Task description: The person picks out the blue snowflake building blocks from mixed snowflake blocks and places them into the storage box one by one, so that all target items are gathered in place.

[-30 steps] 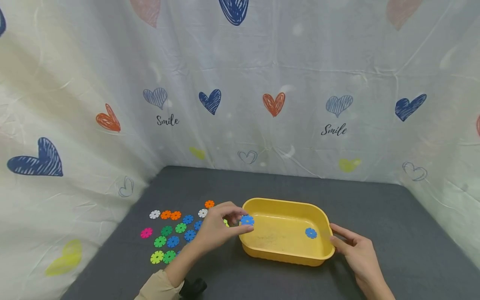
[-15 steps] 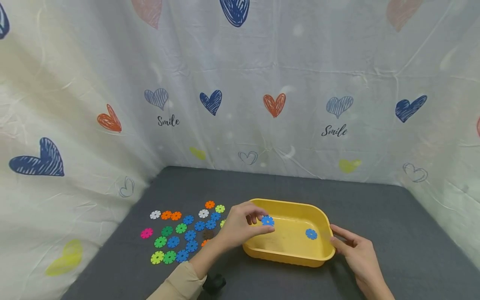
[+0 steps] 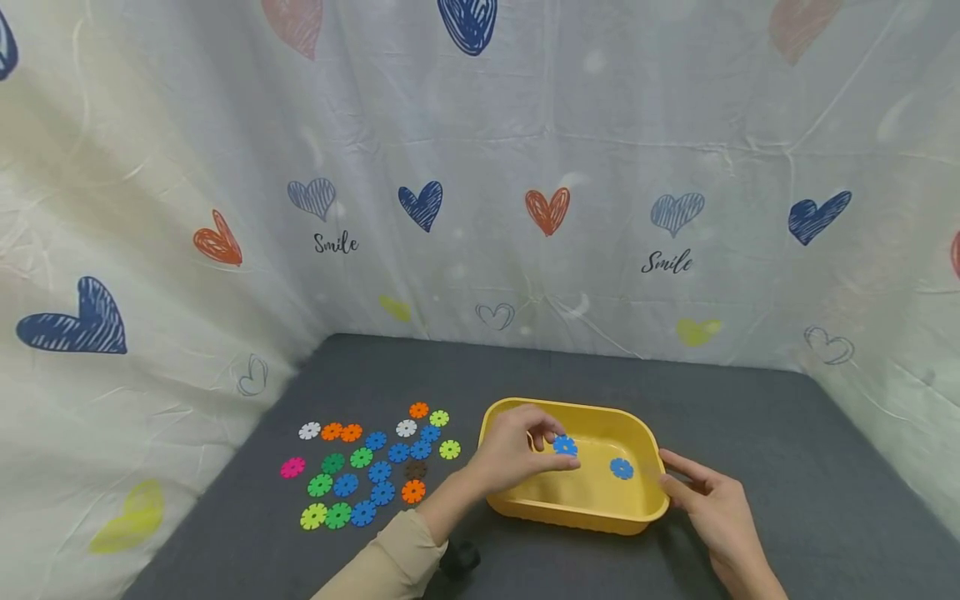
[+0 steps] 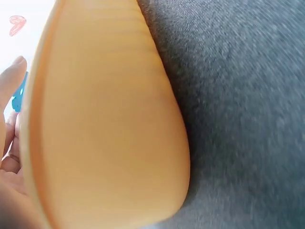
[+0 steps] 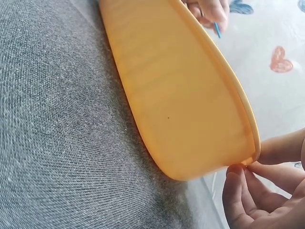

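Twenty-three notched discs lie on the table (image 3: 750, 433), left of the yellow tray (image 3: 574, 498). By colour: eight blue discs (image 3: 379, 472), four orange discs (image 3: 413, 492), three green discs (image 3: 362, 457), three yellow-green discs (image 3: 449, 450), two white discs (image 3: 406, 428), and one each of a dark green disc (image 3: 333, 463), a pink disc (image 3: 292, 467) and a brown disc (image 3: 416, 468). One tray. Inside it, a single blue disc (image 3: 621, 469) lies flat toward the right end.

Left arm, in a beige sleeve (image 3: 397, 550), reaches forward and rightward; left hand (image 3: 513, 450) is over the tray, past its near-left rim. Right hand (image 3: 716, 508) comes in from the near right, at the tray's right end.

Left fingers nearly together, thumb below, pinching one more blue disc, the held disc (image 3: 566, 446), above the tray floor. Right fingers narrow, thumb and fingertips gripping the tray rim at its corner.

Behind: a pale curtain (image 3: 600, 108) printed with hearts and "Smile".
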Motion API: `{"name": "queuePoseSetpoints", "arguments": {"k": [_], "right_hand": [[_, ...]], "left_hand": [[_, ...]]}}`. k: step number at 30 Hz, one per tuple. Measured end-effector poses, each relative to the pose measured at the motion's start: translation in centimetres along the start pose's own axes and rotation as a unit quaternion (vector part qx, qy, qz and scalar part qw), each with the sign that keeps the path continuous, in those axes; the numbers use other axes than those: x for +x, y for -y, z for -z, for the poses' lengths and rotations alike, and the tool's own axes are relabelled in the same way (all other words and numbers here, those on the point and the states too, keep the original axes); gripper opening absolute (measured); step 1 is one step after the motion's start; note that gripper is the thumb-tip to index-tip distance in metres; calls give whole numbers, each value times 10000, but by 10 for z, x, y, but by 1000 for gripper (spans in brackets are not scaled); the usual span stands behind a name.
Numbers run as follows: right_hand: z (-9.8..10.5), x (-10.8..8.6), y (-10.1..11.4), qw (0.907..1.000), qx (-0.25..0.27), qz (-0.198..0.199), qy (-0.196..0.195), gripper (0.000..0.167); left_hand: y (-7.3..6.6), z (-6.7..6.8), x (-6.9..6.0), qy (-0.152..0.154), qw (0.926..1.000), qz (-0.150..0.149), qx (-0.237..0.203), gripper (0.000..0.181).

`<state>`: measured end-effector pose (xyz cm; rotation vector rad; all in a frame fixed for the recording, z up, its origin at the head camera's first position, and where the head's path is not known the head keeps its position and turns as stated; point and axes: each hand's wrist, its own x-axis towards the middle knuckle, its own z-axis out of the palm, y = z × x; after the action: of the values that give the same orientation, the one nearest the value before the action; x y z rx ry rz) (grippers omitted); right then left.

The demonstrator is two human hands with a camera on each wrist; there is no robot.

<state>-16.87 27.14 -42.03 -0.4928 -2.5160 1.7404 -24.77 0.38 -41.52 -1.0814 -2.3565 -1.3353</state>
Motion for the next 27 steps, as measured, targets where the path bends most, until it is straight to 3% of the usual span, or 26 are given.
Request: {"name": "queuePoseSetpoints", "arguments": {"k": [8,13,17,27], "right_hand": [[-1,0,0,10000,61,30,-35,48],[-1,0,0,9999,87,69,-30,48],[0,1,0,9999,90,67,-46,48],[0,1,0,9999,-14,74,-72,49]], "left_hand": [[0,-15,9,438,9978,479,-158,33],[1,-22,15,807,9900,984,-616,32],[4,-29,19,931,9852,1250,-717,32],[12,-40,29,1211,9803,1448,-574,29]]}}
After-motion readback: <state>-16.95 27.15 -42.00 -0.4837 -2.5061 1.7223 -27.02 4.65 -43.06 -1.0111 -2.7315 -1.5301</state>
